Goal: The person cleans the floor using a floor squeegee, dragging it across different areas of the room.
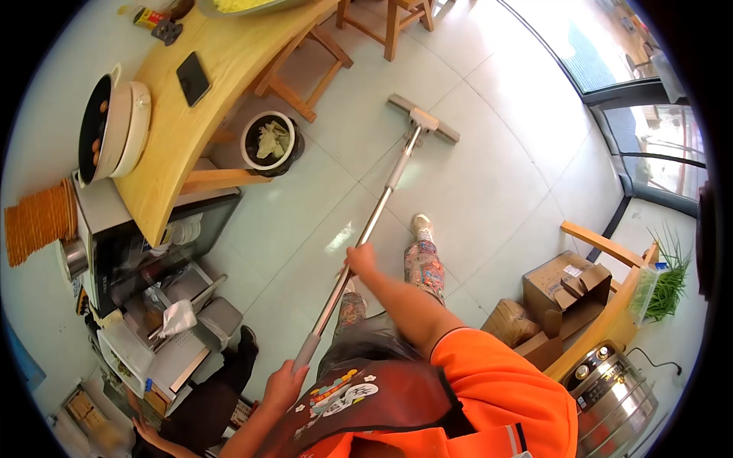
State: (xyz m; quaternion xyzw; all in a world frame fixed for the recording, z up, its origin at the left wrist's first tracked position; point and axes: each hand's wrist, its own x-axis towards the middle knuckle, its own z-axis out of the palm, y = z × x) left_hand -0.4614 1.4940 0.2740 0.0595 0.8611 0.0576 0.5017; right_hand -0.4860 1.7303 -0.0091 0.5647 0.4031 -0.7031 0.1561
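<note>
A round bin [272, 145] of what look like leafy scraps stands at upper left. At lower centre-left the left hand [284, 388] is closed around the grey grip [307, 353] of a metal-shafted floor mop [374, 217]; the right hand [361, 260] grips mid-shaft, and the mop's wide head [424, 120] lies on floor tiles [489, 183] at upper centre.

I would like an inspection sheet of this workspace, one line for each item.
Surface: pale tiled floor with bright reflections; whether wet, cannot tell.
Job's things: one long-handled mop, its head on the tiles.
Clutter: cardboard boxes on the right; bin holding leafy scraps by the wooden table.
Grippers: right hand around the pole, left hand on the grey grip; fingers closed on both.
Cables: black cable with plug beside the steel appliance.
Surroundings: another person at lower left.
</note>
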